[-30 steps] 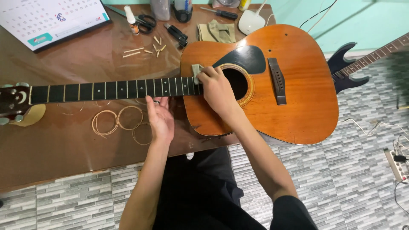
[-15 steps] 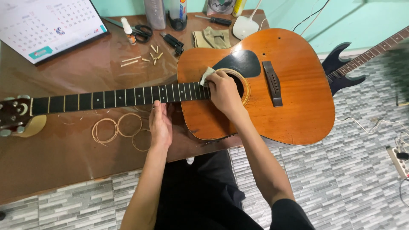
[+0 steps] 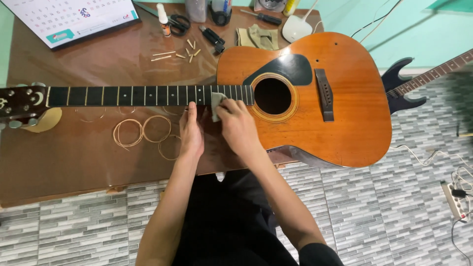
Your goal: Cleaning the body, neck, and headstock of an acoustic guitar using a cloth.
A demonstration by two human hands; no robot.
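Right hand [image 3: 239,125] pinches small grey cloth [image 3: 216,104], pressing it on fretboard [image 3: 148,95] near soundhole [image 3: 272,96]. Left hand [image 3: 191,133] flat, empty, steadies neck just beside. Acoustic guitar [image 3: 340,113] long axis runs left-right (headstock [image 3: 22,103] far left); coiled strings [image 3: 143,132] lie below neck.

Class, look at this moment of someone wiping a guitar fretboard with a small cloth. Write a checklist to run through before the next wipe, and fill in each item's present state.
1. Cloth pressed on the fretboard by the right hand: ok.
2. Left hand steadying the neck's near edge: ok.
3. Fretboard free of strings: ok, none visible.
4. Coiled strings lying off the neck on the table: ok.
5. Bridge pins clear of the guitar body: ok.
6. Fretboard already clean ahead of the cloth: cannot tell.
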